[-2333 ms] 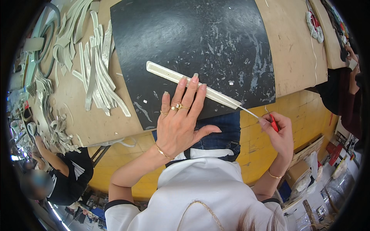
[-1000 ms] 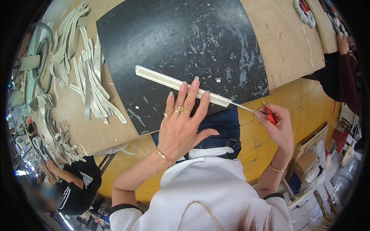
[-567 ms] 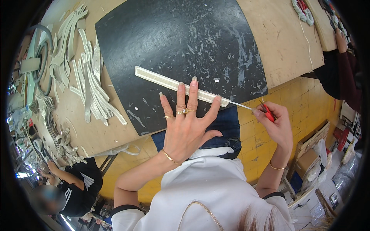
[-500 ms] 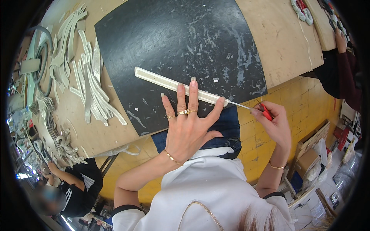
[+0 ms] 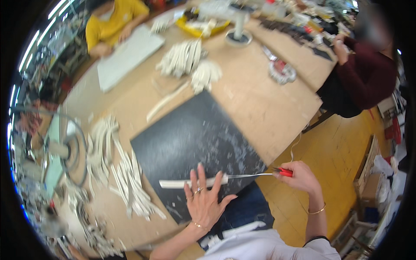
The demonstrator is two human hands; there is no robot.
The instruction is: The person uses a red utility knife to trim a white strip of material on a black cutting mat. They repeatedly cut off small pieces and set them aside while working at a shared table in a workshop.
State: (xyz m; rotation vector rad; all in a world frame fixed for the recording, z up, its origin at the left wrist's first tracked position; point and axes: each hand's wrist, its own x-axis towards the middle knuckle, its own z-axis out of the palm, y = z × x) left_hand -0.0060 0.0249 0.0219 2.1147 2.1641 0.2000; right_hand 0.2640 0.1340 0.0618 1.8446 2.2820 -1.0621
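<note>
A pale, flat strip lies along the near part of a black cutting mat. My left hand rests on it, fingers spread, pressing near its right end. From that end a thin whitish strand runs taut, past the mat's edge, to my right hand. The right fingers are closed around a small red-handled tool with dark tips, which looks like snips. The strand ends at these fingers and the tool; which of them grips it I cannot tell.
Pale strips lie in bundles left of the mat, with piles beyond it. A spool stand and yellow tray stand farther back. Co-workers sit across the table and at the right.
The view has tilted up, showing more of the table. The strand between the strip and my right hand is longer now, and that hand is farther from the strip's end.
</note>
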